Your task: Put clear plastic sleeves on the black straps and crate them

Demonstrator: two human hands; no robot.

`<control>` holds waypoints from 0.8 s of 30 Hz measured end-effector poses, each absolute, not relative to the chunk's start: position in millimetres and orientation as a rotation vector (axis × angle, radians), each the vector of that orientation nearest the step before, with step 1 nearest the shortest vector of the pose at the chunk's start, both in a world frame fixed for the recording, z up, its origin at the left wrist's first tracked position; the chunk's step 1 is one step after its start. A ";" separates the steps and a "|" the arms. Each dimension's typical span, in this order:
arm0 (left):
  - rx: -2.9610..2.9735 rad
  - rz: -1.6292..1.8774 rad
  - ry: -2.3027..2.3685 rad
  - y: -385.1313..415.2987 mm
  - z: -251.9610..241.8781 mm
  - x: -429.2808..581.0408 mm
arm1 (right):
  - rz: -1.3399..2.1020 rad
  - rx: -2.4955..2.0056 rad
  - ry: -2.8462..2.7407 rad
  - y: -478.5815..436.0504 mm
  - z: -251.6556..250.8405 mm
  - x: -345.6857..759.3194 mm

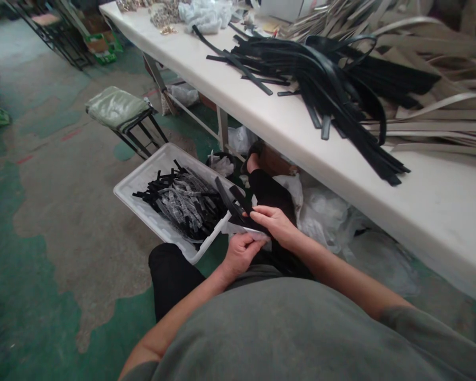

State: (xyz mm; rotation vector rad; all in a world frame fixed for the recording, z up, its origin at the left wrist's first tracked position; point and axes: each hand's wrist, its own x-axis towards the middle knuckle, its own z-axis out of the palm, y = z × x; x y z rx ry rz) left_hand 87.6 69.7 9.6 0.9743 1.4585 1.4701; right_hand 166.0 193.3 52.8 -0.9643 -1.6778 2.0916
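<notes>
My right hand [276, 225] is closed, thumb and fingers pinching a black strap [240, 198] above my lap. Beside it, another black strap end [224, 193] points up over the bin's edge. My left hand [241, 255], also closed, grips a thin white sheet [246, 229] just below the straps; whether it is paper or plastic I cannot tell. Directly ahead of my hands, a white plastic bin [143, 216] on the floor holds many black straps [158, 185], some with clear wrapping around them. My fingers partly hide the strap's lower end.
To the right runs a long white table [277, 124], bearing a heap of black straps [333, 79] and beige strips [452, 127]. A padded stool [119, 108] stands beyond the bin. Clear plastic bags [325, 211] lie under the table, close to my leg.
</notes>
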 end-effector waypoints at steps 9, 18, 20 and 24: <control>0.955 1.455 1.327 66.9 13.3 86.3 | 2.580 -1.470 -0.915 229.8 6.3 158.4; 0.922 1.318 1.244 70.7 6.5 94.6 | 2.806 -1.333 -0.943 245.8 24.4 107.6; 0.885 1.287 1.238 70.5 5.1 94.9 | 2.833 -1.233 -0.947 240.7 29.4 105.9; 0.851 1.296 1.203 67.8 4.9 95.1 | 2.878 -1.066 -0.928 231.9 29.8 106.1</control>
